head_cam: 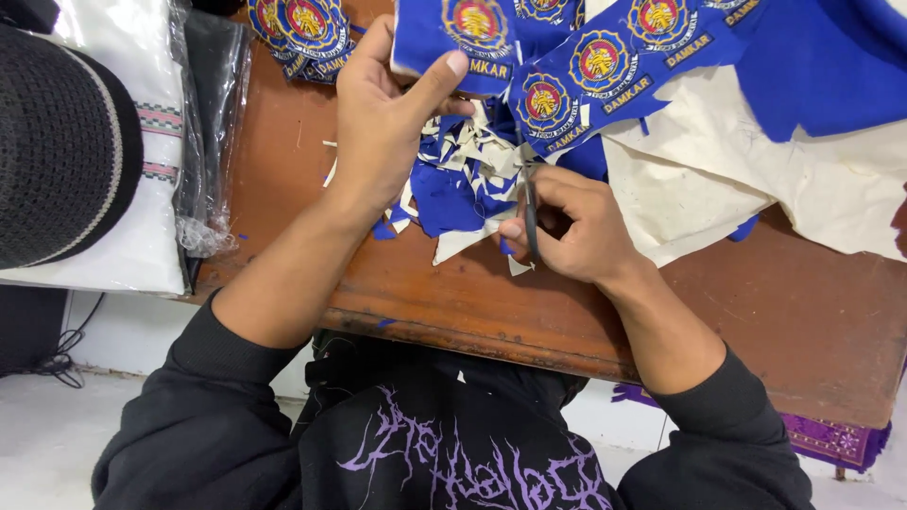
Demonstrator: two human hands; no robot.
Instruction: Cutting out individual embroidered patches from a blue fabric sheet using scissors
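Note:
My left hand (pixel 383 118) pinches the edge of a blue fabric sheet (pixel 605 66) that carries several round embroidered badges, thumb on the lower edge of one badge. Just below and to the right, my right hand (pixel 576 227) is closed around dark scissors (pixel 530 212), blades pointing up toward the sheet. Between the two hands lies a pile of blue and cream fabric scraps (pixel 458 184) on the brown wooden table (pixel 756 302).
Cream backing cloth (pixel 756 179) spreads over the table's right side. A stack of cut badges (pixel 302 33) sits at the top left. A black knitted cap (pixel 57 151) rests on folded white cloth in plastic (pixel 142 227) at far left. The table's front edge runs near my lap.

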